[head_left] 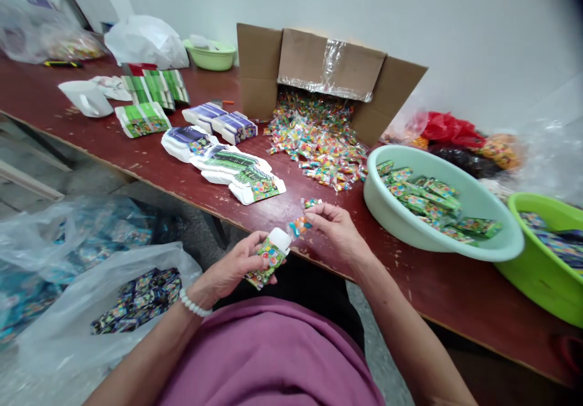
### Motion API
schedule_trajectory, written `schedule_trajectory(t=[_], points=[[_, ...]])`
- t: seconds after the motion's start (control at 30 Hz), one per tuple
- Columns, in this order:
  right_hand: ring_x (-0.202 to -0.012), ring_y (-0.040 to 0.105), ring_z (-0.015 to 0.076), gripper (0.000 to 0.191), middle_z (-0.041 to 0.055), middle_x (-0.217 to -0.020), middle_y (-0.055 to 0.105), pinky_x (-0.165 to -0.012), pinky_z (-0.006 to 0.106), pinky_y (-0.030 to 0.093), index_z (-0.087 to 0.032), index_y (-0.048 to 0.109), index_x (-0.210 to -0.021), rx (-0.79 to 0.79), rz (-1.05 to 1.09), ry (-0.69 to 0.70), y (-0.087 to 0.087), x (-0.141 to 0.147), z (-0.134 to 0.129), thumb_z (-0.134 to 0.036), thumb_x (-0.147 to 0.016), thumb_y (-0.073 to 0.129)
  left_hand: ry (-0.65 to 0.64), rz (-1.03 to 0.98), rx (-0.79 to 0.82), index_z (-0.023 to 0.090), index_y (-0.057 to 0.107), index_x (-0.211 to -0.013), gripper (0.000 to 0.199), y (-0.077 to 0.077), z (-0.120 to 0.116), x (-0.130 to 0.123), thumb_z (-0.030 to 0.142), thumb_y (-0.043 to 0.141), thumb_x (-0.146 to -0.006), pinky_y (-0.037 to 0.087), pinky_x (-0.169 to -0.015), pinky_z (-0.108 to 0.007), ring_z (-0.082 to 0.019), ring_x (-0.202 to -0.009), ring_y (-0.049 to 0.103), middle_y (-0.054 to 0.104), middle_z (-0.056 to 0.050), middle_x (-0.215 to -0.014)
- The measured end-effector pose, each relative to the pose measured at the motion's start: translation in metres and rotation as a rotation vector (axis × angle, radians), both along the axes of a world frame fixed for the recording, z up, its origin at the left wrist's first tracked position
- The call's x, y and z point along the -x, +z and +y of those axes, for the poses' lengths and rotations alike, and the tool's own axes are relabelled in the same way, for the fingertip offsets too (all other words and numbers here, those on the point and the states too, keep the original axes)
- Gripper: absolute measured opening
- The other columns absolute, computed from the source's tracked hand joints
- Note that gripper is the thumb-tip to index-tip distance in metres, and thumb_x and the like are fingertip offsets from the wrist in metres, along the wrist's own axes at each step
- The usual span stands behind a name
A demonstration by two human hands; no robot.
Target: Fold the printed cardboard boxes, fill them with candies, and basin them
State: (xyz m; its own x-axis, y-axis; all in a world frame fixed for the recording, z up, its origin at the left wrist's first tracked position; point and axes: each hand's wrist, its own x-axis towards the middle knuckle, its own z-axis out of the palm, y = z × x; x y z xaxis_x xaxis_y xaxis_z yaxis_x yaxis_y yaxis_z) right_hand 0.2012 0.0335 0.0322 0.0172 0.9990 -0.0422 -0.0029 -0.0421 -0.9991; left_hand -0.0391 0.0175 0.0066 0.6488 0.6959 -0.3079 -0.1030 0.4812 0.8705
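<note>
- Gripping the small green carton [268, 259], bright-dotted, white end up, my left hand [241, 266] sits just off the near edge of the worktop [396, 272].
- My right hand [334, 227] pinches wrapped sweets [299, 227] beside it.
- Scuffed red surface, pale wall [464, 35] behind.
- Worktop shows between the flattened cartons [237, 166] and teal basin [410, 230].

L hand [255, 260] holds small green box [272, 253], white flap up, tilted; R hand [334, 227] pinches wrapped candies [299, 227] just beside it. Red table [319, 260] w/ flat cartons [228, 163], open cardboard box [330, 62] spilling candy pile [319, 141]; pale green basin [444, 202] of green packs [426, 199] to R, lime basin [546, 272] next to it.
</note>
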Motion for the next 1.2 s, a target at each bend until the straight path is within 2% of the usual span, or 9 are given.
schedule_trajectory(t=[0.13,0.33,0.47,0.67,0.8,0.9,0.97,1.07,1.2], points=[[-0.067,0.060,0.0146,0.021,0.0017,-0.073,0.070,-0.066,0.027,0.047,-0.017,0.071,-0.077,-0.034,-0.124,0.041,0.001,0.015,-0.012,-0.037,-0.074,0.077,-0.047,-0.028,-0.087,0.020,0.058,-0.124,0.046,0.006,-0.003,-0.010,0.024,0.070,-0.080,0.057,-0.066,-0.026,-0.014,-0.080,0.059,0.062,-0.004,-0.100],[-0.066,0.060,0.0152,0.021,0.0027,-0.075,0.071,-0.063,0.027,0.046,-0.017,0.073,-0.081,-0.050,-0.202,0.187,-0.001,0.016,-0.017,-0.038,-0.078,0.074,0.005,0.035,-0.129,0.020,0.054,-0.130,0.052,0.005,-0.007,-0.015,0.020,0.066,-0.079,0.055,-0.063,-0.023,-0.013,-0.076,0.056,0.063,-0.004,-0.100],[-0.068,0.060,0.0146,0.021,0.0018,-0.076,0.071,-0.066,0.027,0.046,-0.016,0.072,-0.080,-0.043,-0.208,0.167,0.002,0.011,-0.016,-0.037,-0.080,0.072,0.002,0.053,-0.166,0.019,0.056,-0.127,0.049,0.006,-0.007,-0.014,0.020,0.064,-0.079,0.053,-0.061,-0.022,-0.011,-0.069,0.056,0.063,-0.003,-0.095],[-0.067,0.062,0.0143,0.015,0.0015,-0.076,0.073,-0.064,0.025,0.046,-0.017,0.073,-0.083,-0.099,-0.333,0.346,0.005,0.009,-0.017,-0.030,-0.086,0.066,-0.029,0.147,-0.232,0.020,0.060,-0.121,0.044,0.006,-0.010,-0.019,0.022,0.064,-0.078,0.051,-0.059,-0.021,-0.011,-0.070,0.055,0.062,-0.002,-0.095],[-0.061,0.062,0.0137,0.010,0.0008,-0.070,0.072,-0.058,0.023,0.044,-0.018,0.074,-0.082,-0.185,-0.432,0.271,0.002,0.020,-0.018,-0.028,-0.082,0.072,-0.012,0.146,-0.209,0.020,0.062,-0.120,0.046,0.003,-0.013,-0.025,0.018,0.064,-0.075,0.051,-0.058,-0.020,-0.011,-0.067,0.055,0.063,-0.001,-0.092],[-0.061,0.060,0.0136,0.018,0.0009,-0.068,0.069,-0.057,0.024,0.044,-0.018,0.074,-0.078,-0.183,-0.357,0.209,-0.003,0.028,-0.019,-0.035,-0.082,0.073,0.081,0.080,-0.130,0.020,0.061,-0.119,0.043,0.002,-0.013,-0.028,0.024,0.068,-0.076,0.052,-0.056,-0.022,-0.012,-0.065,0.057,0.065,-0.002,-0.091],[-0.064,0.059,0.0134,0.023,0.0011,-0.072,0.068,-0.060,0.024,0.044,-0.018,0.073,-0.077,-0.157,-0.239,0.178,-0.007,0.029,-0.020,-0.040,-0.084,0.071,0.162,0.039,-0.055,0.017,0.064,-0.112,0.037,0.003,-0.012,-0.029,0.040,0.066,-0.082,0.053,-0.053,-0.023,-0.014,-0.063,0.059,0.066,-0.004,-0.087],[-0.061,0.055,0.0111,0.024,-0.0019,-0.072,0.065,-0.057,0.023,0.042,-0.021,0.072,-0.088,-0.006,0.019,0.067,-0.013,0.028,-0.022,-0.043,-0.080,0.075,0.252,0.003,0.064,0.013,0.067,-0.100,0.050,0.006,-0.011,-0.033,0.059,0.053,-0.088,0.052,-0.046,-0.026,-0.016,-0.056,0.060,0.067,-0.007,-0.077],[-0.061,0.056,0.0092,0.035,-0.0017,-0.079,0.067,-0.054,0.020,0.040,-0.022,0.071,-0.101,0.143,0.183,0.163,-0.022,0.029,-0.028,-0.041,-0.074,0.082,0.307,-0.029,0.042,0.012,0.069,-0.091,0.042,0.005,-0.012,-0.036,0.053,0.064,-0.083,0.051,-0.043,-0.025,-0.015,-0.052,0.058,0.067,-0.006,-0.074]])
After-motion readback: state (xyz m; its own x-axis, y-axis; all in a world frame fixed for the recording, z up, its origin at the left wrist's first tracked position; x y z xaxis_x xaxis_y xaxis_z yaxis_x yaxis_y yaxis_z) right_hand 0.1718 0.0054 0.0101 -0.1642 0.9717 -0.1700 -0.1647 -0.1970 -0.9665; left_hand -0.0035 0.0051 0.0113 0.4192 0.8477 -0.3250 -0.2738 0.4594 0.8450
